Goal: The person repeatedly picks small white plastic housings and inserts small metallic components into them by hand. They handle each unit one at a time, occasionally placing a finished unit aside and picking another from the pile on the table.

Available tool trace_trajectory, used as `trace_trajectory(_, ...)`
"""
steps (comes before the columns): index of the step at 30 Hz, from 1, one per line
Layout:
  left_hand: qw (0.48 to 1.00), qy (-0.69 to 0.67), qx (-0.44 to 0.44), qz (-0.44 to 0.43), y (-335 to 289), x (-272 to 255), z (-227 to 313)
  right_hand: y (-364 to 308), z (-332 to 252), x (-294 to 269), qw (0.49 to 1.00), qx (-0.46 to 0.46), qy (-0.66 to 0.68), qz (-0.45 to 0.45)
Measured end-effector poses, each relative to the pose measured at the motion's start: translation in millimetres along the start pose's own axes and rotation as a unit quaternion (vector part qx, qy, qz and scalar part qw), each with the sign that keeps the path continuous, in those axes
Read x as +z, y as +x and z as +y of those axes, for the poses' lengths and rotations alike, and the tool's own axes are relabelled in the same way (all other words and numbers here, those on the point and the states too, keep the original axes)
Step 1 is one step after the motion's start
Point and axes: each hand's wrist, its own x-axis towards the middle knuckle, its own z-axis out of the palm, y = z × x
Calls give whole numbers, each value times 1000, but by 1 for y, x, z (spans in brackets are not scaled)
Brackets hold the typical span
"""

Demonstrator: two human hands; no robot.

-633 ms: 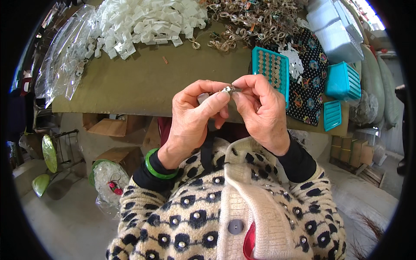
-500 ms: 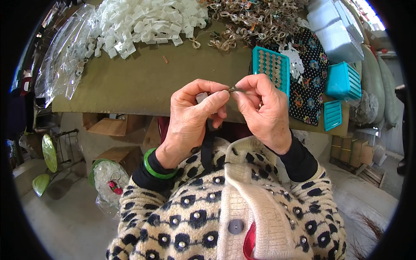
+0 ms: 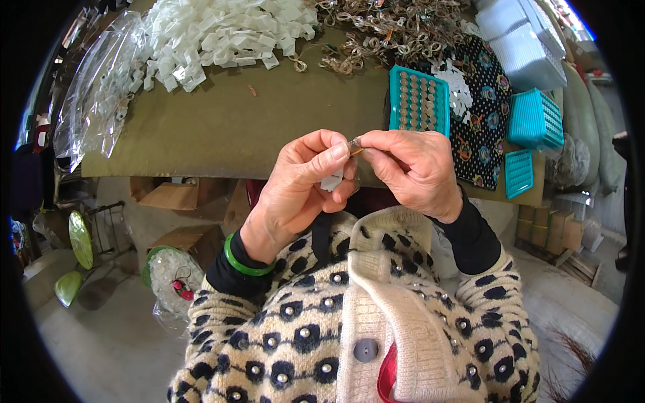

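Observation:
Before my chest, just off the table's near edge, both hands meet at the fingertips. My left hand [image 3: 295, 181] is closed, with a small white plastic tag [image 3: 332, 181] tucked among its curled fingers. Thumb and forefinger of that hand pinch one side of a tiny metallic piece [image 3: 355, 143]. From the other side my right hand [image 3: 420, 168] pinches it too, its remaining fingers folded in. A thin orange strand [image 3: 357, 152] shows between the hands. The piece is too small to name, and my fingers partly cover it.
Beyond my hands lies the olive table [image 3: 222, 127]. A teal tray [image 3: 441, 101] holds rows of round discs. White tags [image 3: 215, 40] and brown cord bundles [image 3: 383, 33] are heaped at the back. Stacked teal trays [image 3: 531, 121] stand right; a cardboard box [image 3: 171, 195] sits below.
My right hand has turned so its back faces up more and has shifted slightly right. An orange strand now shows at the fingertips, and the white tag in my left hand is more visible.

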Motion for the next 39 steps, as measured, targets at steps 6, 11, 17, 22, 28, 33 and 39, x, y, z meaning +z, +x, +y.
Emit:
trace_trajectory(6,998,-59,-7,-14,-2,0,-2,0,-1,2,997,37,64,-17)
trace_trajectory(11,996,-60,-36,-60,-8,3,-2,1,-10,0,941,217,254,-49)
trace_trajectory(17,994,-100,19,-30,-13,8,3,6,-29,14,989,80,119,16)
trace_trajectory(22,998,27,52,39,-21,9,20,12,-28,24,992,50,117,-12)
trace_trajectory(28,627,563,377,383,-23,-38,106,-2,-27,23,901,274,335,-41)
trace_trajectory(33,345,733,328,485,-11,-90,181,-6,-24,27,902,278,325,-54)
trace_trajectory(39,411,750,244,456,-2,-104,168,-4,-25,30,906,275,311,-86)
